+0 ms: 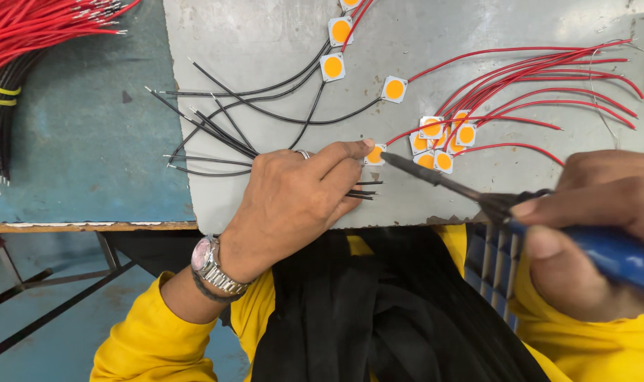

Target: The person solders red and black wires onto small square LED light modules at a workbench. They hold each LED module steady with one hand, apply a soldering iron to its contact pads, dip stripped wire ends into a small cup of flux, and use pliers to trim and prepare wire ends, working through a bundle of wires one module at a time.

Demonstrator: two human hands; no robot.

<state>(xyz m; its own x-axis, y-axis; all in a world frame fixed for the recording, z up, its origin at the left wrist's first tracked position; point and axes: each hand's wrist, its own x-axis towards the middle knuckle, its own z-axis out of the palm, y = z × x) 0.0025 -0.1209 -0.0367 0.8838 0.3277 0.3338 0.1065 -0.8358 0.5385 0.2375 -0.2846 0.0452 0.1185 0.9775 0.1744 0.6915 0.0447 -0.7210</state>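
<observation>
My left hand (300, 194) rests on a grey metal sheet (265, 42), its fingertip pressing a small square chip (375, 155) with an orange centre. Short black wires (361, 189) stick out from under its fingers. My right hand (605, 226) grips a blue-handled soldering iron (477, 194), whose dark tip touches that chip. Close by lies a cluster of like chips (438, 141) with red wires (541, 78) attached. Three more chips (332, 66) higher up carry black wires (223, 131).
A bundle of red wires (32, 25) and black wires (0, 113) lies on the blue tabletop (88, 155) at left. The table's front edge (88, 226) runs just below my left wrist. Yellow sleeves and a black cloth fill the lower view.
</observation>
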